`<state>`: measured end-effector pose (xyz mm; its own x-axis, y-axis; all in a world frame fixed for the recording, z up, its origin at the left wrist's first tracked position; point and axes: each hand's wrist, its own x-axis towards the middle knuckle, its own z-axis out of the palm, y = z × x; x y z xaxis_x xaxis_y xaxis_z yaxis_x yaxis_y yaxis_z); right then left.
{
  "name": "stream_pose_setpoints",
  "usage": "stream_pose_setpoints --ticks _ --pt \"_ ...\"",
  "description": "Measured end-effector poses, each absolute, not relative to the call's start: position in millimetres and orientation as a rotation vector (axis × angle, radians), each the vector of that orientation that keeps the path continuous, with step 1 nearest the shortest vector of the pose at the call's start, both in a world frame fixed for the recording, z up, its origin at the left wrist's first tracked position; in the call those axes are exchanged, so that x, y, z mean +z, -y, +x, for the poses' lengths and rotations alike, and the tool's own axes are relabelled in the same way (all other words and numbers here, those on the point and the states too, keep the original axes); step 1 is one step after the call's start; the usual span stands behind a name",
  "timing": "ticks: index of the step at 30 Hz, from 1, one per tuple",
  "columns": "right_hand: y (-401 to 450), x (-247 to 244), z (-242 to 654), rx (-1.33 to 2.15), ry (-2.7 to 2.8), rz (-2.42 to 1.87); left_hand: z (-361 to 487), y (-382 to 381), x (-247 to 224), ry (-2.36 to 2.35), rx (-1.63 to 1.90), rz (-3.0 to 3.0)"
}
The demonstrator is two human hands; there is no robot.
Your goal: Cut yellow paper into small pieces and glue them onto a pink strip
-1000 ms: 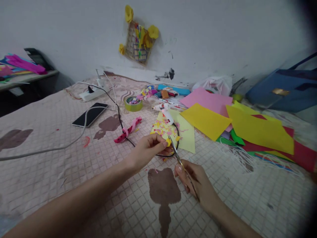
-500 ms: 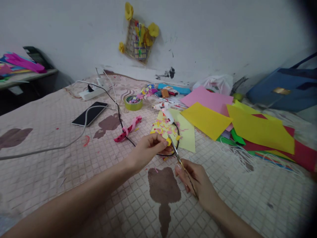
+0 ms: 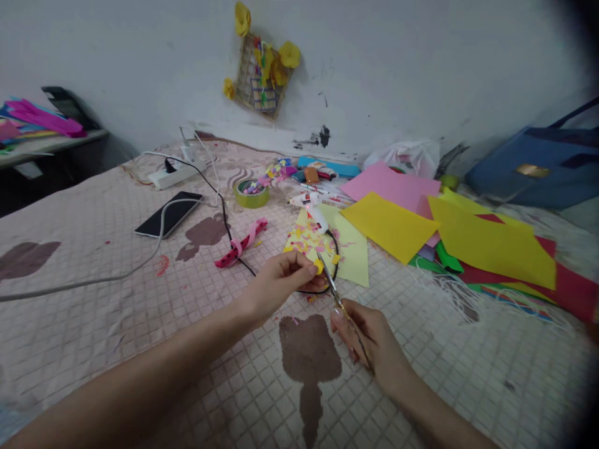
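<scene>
Between the fingertips of my left hand point(image 3: 285, 280) is a small yellow paper piece point(image 3: 319, 267). My right hand point(image 3: 365, 337) grips a pair of scissors point(image 3: 337, 300), whose blades point up and left and reach the edge of the yellow piece. Just beyond the hands, many small pink and yellow scraps point(image 3: 304, 240) are scattered on a pale yellow sheet point(image 3: 353, 252). A white glue gun point(image 3: 318, 219) lies on that sheet, its black cord looping close to my left fingertips.
Yellow sheets point(image 3: 390, 226), a pink sheet point(image 3: 393, 187) and white string point(image 3: 453, 296) lie to the right. Left are a phone point(image 3: 169, 214), a power strip point(image 3: 178, 174) and cables. Green tape point(image 3: 253, 198) and a pink curled strip point(image 3: 241, 244) lie nearer the middle. A blue bag point(image 3: 538, 165) stands back right.
</scene>
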<state>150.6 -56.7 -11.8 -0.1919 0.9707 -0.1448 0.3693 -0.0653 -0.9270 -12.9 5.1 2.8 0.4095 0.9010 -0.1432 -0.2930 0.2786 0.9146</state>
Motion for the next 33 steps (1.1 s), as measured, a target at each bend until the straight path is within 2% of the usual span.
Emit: stream_pose_setpoints --ticks 15,21,25,33 --pt "57 -16 153 1.248 1.628 -1.463 -24 -17 3 -0.727 0.802 1.076" --pt "57 -17 154 1.347 1.557 -1.483 -33 -26 4 -0.702 0.726 1.126" --pt "59 -15 152 1.484 1.475 -1.395 -28 -21 4 -0.685 0.821 1.060" --pt "60 -18 147 1.443 1.498 -1.364 -10 -3 0 -0.763 0.981 0.902"
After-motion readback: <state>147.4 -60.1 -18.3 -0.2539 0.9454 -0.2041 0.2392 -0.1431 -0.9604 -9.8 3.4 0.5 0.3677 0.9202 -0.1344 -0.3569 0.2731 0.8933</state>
